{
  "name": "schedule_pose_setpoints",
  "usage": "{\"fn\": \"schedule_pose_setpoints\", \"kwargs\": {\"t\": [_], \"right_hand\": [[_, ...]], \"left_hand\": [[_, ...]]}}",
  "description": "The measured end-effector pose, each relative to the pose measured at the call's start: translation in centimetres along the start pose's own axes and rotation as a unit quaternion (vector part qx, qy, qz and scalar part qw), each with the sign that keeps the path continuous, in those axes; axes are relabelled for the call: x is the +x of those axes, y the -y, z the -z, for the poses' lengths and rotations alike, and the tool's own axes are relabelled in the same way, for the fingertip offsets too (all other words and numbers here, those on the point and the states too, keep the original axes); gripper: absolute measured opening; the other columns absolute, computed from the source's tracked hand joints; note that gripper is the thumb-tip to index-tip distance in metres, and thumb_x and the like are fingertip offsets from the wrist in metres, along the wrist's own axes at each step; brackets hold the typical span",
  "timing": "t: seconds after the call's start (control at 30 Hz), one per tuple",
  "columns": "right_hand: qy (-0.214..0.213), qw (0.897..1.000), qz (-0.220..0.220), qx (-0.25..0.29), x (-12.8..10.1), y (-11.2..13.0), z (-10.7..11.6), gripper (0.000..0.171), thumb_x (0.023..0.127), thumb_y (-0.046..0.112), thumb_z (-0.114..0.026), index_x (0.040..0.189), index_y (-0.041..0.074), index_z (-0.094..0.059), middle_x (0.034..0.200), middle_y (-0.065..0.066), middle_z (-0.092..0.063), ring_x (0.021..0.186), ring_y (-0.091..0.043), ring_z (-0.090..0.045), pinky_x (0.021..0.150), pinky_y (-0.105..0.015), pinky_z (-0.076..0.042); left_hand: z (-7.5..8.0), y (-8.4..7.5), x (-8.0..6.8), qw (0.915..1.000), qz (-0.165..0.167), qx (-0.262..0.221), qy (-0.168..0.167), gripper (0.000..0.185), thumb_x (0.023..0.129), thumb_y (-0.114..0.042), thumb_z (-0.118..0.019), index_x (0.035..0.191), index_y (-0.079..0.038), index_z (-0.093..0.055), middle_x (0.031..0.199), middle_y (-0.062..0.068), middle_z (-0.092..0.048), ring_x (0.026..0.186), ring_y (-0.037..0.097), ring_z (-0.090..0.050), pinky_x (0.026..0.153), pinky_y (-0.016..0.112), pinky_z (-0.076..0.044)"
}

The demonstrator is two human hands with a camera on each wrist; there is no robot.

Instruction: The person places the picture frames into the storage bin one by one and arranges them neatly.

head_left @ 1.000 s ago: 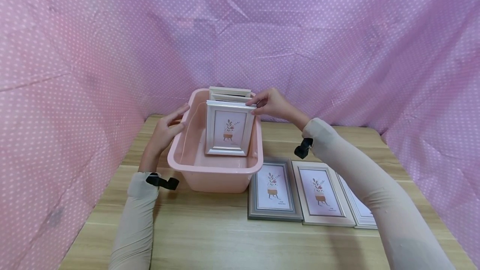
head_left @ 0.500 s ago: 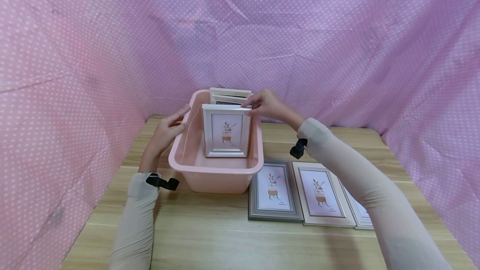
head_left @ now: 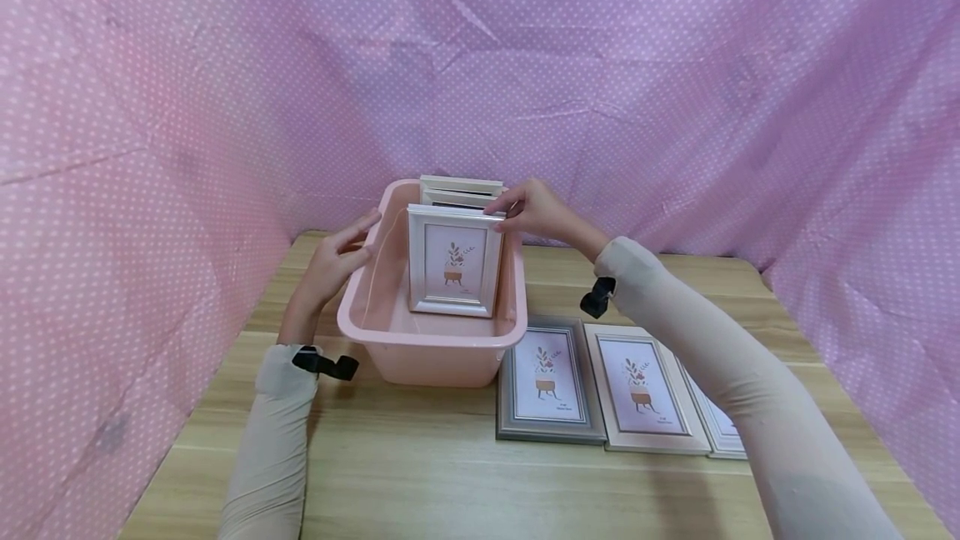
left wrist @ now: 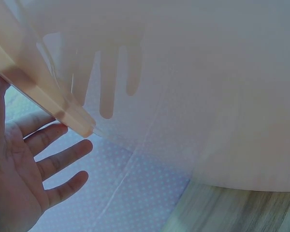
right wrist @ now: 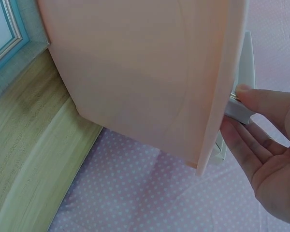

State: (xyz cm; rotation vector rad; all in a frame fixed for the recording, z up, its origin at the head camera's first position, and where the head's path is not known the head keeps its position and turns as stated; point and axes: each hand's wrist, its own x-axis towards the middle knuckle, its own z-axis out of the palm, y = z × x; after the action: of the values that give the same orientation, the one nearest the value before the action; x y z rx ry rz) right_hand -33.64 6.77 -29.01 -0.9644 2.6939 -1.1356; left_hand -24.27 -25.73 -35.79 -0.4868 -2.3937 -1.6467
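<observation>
Pinching the top right corner of a silver-white picture frame (head_left: 454, 261), the right hand (head_left: 534, 208) had its thumb and fingers drawn together on the edge. Held frame: stood nearly upright inside a pink basin (head_left: 431, 342), plant print facing the wearer; whether its lower edge touched the basin's floor could not be told for certain. Left hand (head_left: 330, 262): fingers straight and spread at the basin's left rim, nothing in its grip. Behind the held frame, at the basin's far end, stood two pale frames (head_left: 459, 184), one behind the other. On the desk (head_left: 390, 465), to the right of the basin, lay a row of three: a grey frame (head_left: 551, 376), a cream frame (head_left: 645, 390) beside it, and a white frame (head_left: 718, 417) partly covered by the right sleeve (head_left: 720, 357). Backdrop: a pink-and-lilac cloth (head_left: 487, 65) with white dots hung beyond the desk.
</observation>
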Motion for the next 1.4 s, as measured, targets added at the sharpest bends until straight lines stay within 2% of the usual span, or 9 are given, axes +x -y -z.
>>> {"fn": "schedule_pose_setpoints", "kwargs": {"t": [0.23, 0.4, 0.67, 0.8, 1.0, 1.17, 1.4], "right_hand": [[-0.003, 1.000, -0.003, -0.024, 0.2, -0.4, -0.2, 0.024, 0.077, 0.008, -0.076, 0.101, 0.007, -0.074, 0.097, -0.011, -0.072, 0.076, -0.014, -0.066, 0.066, -0.022, -0.053], [-0.009, 0.999, 0.001, -0.043, 0.3, -0.7, -0.2, 0.026, 0.078, 0.010, -0.075, 0.104, 0.007, -0.073, 0.090, -0.012, -0.072, 0.071, -0.014, -0.063, 0.060, -0.019, -0.048], [-0.018, 0.998, 0.009, -0.066, 0.6, -1.5, -0.3, 0.026, 0.080, 0.011, -0.073, 0.107, 0.007, -0.072, 0.088, -0.012, -0.071, 0.069, -0.014, -0.058, 0.060, -0.019, -0.046], [-0.016, 0.996, 0.003, -0.083, 0.8, -1.6, -0.3, 0.026, 0.082, 0.015, -0.072, 0.108, 0.011, -0.072, 0.086, -0.008, -0.071, 0.065, -0.012, -0.054, 0.059, -0.021, -0.044], [-0.011, 0.996, -0.008, -0.091, 1.0, -1.6, -0.4, 0.027, 0.083, 0.016, -0.071, 0.109, 0.012, -0.071, 0.085, -0.006, -0.070, 0.064, -0.012, -0.051, 0.058, -0.022, -0.043], [-0.011, 0.995, -0.006, -0.101, 1.2, -1.6, -0.4, 0.027, 0.083, 0.016, -0.070, 0.110, 0.011, -0.071, 0.089, -0.006, -0.071, 0.067, -0.012, -0.055, 0.062, -0.022, -0.045], [-0.016, 0.994, 0.005, -0.112, 1.3, -1.7, -0.4, 0.026, 0.082, 0.015, -0.072, 0.107, 0.009, -0.072, 0.091, -0.008, -0.071, 0.074, -0.015, -0.061, 0.068, -0.026, -0.050]], "left_hand": [[0.0, 0.2, 0.0, 1.0000, 0.002, -0.001, -0.003, 0.048, 0.092, -0.006, -0.054, 0.139, -0.003, -0.044, 0.148, 0.013, -0.037, 0.125, 0.036, -0.045, 0.102, 0.049, -0.036], [0.0, 0.3, 0.0, 1.0000, 0.006, 0.004, -0.004, 0.048, 0.092, -0.006, -0.054, 0.139, -0.004, -0.044, 0.148, 0.011, -0.038, 0.124, 0.034, -0.046, 0.100, 0.042, -0.037], [0.0, 0.4, 0.1, 1.0000, 0.006, -0.003, -0.002, 0.049, 0.091, -0.006, -0.054, 0.139, -0.003, -0.044, 0.148, 0.012, -0.037, 0.125, 0.034, -0.045, 0.101, 0.047, -0.036], [0.0, 0.4, 0.2, 1.0000, -0.001, -0.003, -0.002, 0.049, 0.092, -0.006, -0.054, 0.139, -0.001, -0.043, 0.148, 0.015, -0.037, 0.124, 0.036, -0.045, 0.101, 0.051, -0.035], [0.0, 0.5, 0.3, 1.0000, 0.004, 0.006, -0.004, 0.049, 0.091, -0.006, -0.054, 0.139, -0.003, -0.044, 0.147, 0.013, -0.038, 0.123, 0.033, -0.046, 0.100, 0.045, -0.038], [0.0, 0.4, 0.4, 0.9999, 0.006, 0.007, -0.006, 0.049, 0.091, -0.006, -0.053, 0.139, -0.004, -0.045, 0.147, 0.013, -0.039, 0.123, 0.032, -0.046, 0.100, 0.046, -0.037], [-0.1, 0.5, 0.4, 1.0000, 0.001, 0.002, -0.006, 0.048, 0.091, -0.006, -0.054, 0.139, -0.003, -0.044, 0.147, 0.013, -0.039, 0.122, 0.031, -0.047, 0.091, 0.016, -0.039]]}}
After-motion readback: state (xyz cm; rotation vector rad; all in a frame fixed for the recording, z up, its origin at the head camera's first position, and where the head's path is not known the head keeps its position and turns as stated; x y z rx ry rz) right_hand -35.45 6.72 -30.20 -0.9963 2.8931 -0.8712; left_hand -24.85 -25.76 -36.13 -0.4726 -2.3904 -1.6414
